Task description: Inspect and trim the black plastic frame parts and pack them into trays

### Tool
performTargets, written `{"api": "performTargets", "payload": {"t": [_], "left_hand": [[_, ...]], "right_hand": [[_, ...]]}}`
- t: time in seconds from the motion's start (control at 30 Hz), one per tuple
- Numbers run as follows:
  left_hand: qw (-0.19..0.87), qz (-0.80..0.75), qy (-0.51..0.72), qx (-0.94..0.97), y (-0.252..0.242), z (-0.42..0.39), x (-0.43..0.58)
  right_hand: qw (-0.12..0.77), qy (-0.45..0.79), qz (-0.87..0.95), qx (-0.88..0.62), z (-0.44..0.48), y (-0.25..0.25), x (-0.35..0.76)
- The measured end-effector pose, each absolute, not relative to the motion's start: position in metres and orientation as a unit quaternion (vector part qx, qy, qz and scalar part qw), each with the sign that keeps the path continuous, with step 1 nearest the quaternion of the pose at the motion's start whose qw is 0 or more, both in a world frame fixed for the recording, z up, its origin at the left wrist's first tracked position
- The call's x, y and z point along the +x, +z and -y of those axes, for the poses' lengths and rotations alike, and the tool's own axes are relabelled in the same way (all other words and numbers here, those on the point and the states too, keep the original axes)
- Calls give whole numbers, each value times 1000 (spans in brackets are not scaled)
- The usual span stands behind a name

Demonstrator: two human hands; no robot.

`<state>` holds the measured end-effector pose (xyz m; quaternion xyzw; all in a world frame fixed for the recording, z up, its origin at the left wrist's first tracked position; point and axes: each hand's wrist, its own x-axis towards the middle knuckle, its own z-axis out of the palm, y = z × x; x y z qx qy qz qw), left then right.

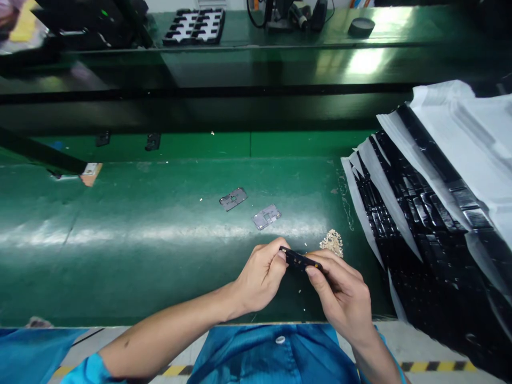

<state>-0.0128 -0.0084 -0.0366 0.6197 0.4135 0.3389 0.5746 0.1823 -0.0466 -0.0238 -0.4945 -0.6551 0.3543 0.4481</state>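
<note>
Both hands meet over the near edge of the green conveyor belt (120, 240). My left hand (260, 277) pinches the left end of a small black flat part (298, 260) and my right hand (340, 293) pinches its right end. Two grey metal plates lie on the belt just beyond, one (233, 198) to the left and the other (266, 217) nearer my hands. A small pile of pale bits (332, 242) sits on the belt beside my right hand.
A stack of black trays interleaved with white sheets (432, 213) leans at the right. A raised green shelf (280, 58) runs across the back, carrying a black tray (196, 26), a round black object (361, 26) and dark equipment.
</note>
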Motion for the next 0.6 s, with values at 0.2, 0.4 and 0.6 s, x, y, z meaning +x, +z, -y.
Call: {"api": "performTargets", "payload": {"t": [0.2,0.4,0.6], "left_hand": [[612,-389,325,607,-35,9,-16],[602,-401,331,606,-34,7,-16],[565,-413,339,629,-36,7,-14]], "right_hand": [[446,359,646,-505,47,-25,182],[452,357,647,-500,49,-25,181],[447,352,663,-487,50,-24,181]]}}
